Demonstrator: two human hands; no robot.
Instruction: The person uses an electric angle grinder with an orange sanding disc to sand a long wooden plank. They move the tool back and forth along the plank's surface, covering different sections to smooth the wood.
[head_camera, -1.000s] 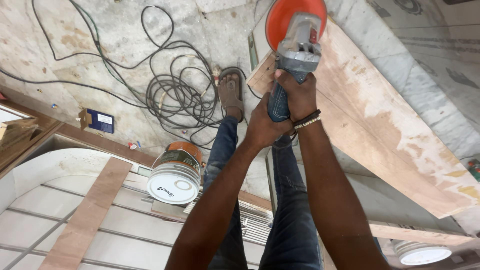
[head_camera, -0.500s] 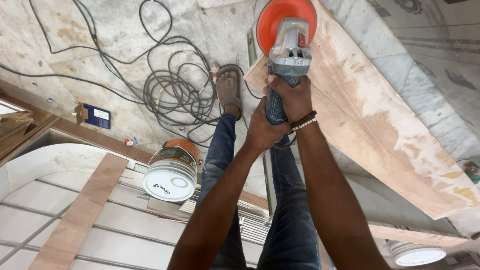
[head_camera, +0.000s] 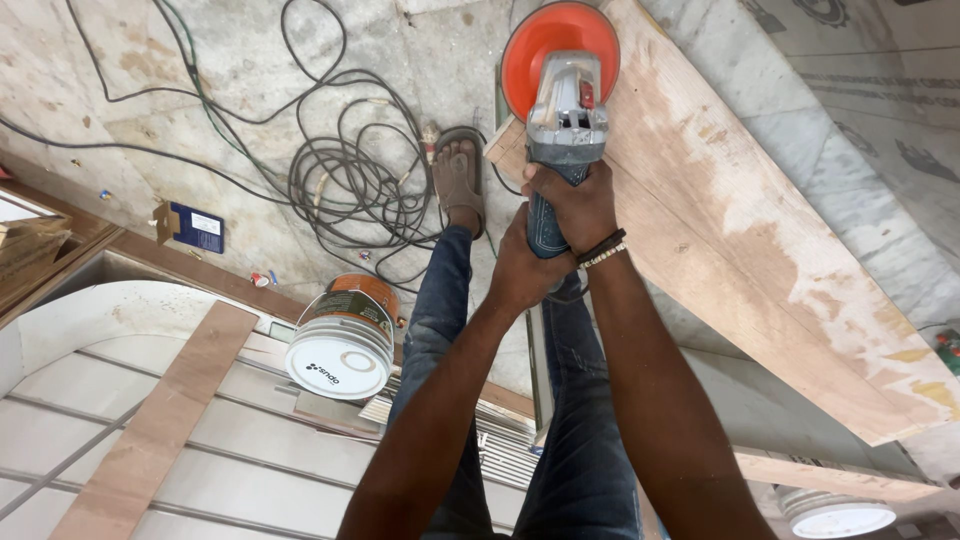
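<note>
Both my hands grip a grey and blue angle grinder (head_camera: 562, 120) with a round orange sanding disc (head_camera: 555, 45). My right hand (head_camera: 578, 205) wraps the blue handle and wears bead bracelets at the wrist. Just behind it, my left hand (head_camera: 520, 265) clasps the same handle from the left. The disc rests on the far end of a long plywood board (head_camera: 760, 240) that slants down to the right. My legs in blue jeans and one sandalled foot (head_camera: 458, 180) show below the tool.
A tangle of dark cables (head_camera: 350, 170) lies on the stained concrete floor. A white-lidded paint can (head_camera: 340, 350) stands left of my legs, a second white lid (head_camera: 835, 515) at bottom right. A wooden strip (head_camera: 160, 420) lies on a white framed panel. A small blue box (head_camera: 195, 228) sits at left.
The grinder and both hands have slid slightly left along the board's end. My grip is unchanged.
</note>
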